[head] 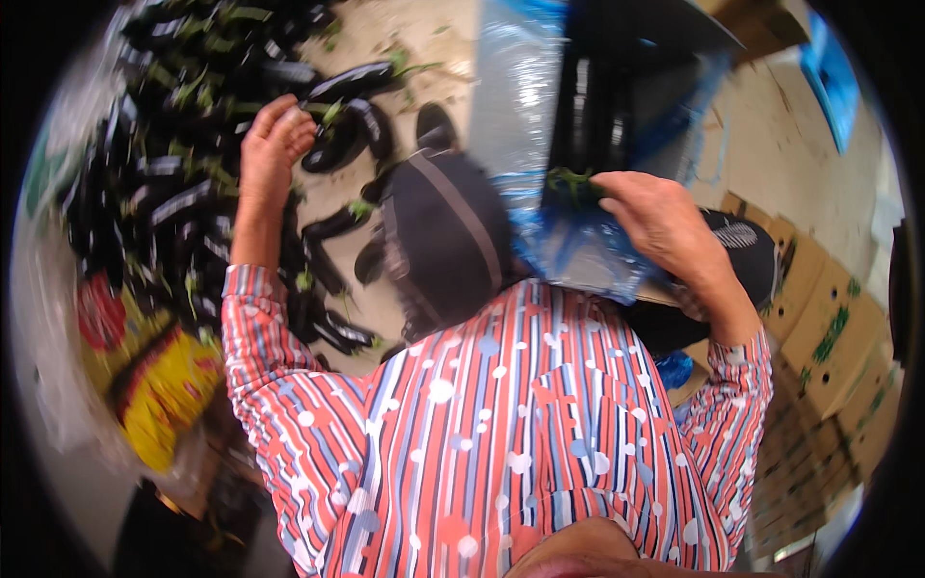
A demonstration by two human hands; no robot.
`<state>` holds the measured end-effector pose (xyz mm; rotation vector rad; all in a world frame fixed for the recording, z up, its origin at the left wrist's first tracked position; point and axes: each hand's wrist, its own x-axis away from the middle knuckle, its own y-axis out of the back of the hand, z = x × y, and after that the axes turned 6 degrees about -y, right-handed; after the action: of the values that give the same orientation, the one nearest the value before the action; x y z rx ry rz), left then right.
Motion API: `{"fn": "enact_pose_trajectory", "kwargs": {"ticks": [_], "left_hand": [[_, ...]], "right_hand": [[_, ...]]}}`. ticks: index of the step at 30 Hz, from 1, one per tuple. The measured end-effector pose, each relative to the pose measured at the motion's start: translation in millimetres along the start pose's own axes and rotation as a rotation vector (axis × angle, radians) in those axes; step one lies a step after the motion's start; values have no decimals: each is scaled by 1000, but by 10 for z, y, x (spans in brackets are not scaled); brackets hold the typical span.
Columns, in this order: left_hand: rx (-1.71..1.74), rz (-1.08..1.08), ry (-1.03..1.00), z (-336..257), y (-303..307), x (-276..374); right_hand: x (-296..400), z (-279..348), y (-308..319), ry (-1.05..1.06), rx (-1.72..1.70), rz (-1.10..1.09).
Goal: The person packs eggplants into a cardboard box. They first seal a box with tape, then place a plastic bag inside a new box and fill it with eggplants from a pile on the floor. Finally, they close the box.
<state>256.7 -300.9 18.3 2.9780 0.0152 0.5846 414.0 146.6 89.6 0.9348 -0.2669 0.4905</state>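
Observation:
Many dark purple eggplants with green stems lie in a loose pile (173, 202) on the floor at the left. Above the pile's right edge is my left hand (278, 137), fingers curled beside a green stem; whether it grips anything is unclear. At the right, a box lined with blue-tinted clear plastic film (517, 108) holds long dark eggplants (592, 115) laid side by side. My right hand (650, 217) is at the box's near end, thumb and fingertips closed on the green stem end (571, 184) of an eggplant. Motion blurs parts of the view.
My dark-clad knee (448, 231) is between pile and box. Brown cardboard boxes with green print (831, 318) stand at the lower right. A yellow and red bag (170, 397) lies at the lower left, beside crumpled clear plastic (58, 347). A blue object (831, 87) is at the upper right.

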Motion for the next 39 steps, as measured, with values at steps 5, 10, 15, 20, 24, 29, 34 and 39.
{"fn": "enact_pose_trajectory", "kwargs": {"ticks": [5,10,15,20,24,29,34,39], "left_hand": [[-46,-321,261,1985,1049,1322],[-488,-407,435,3121,795,2354],[-974,-234,-230,3073,-89,2502],[-886,-150,-281,2661,-863,2132],[-964,-220,-345,2320,-1162,1664],[-1100,-94,-438,2421,-840,912],[-1113,189,-403,2279,-718,581],[-750,-113,-329,2050,-472,475]], "right_hand": [[38,-76,61,-93,-212,39],[-80,-150,20,-129,-181,127],[-221,-260,23,-170,-122,212],[-178,-399,-30,-140,-133,182],[-129,-412,-58,-121,-89,184],[-143,-485,-108,-187,-188,177],[-180,-425,-22,-257,-307,103],[-186,-338,174,-216,-449,-25]]}}
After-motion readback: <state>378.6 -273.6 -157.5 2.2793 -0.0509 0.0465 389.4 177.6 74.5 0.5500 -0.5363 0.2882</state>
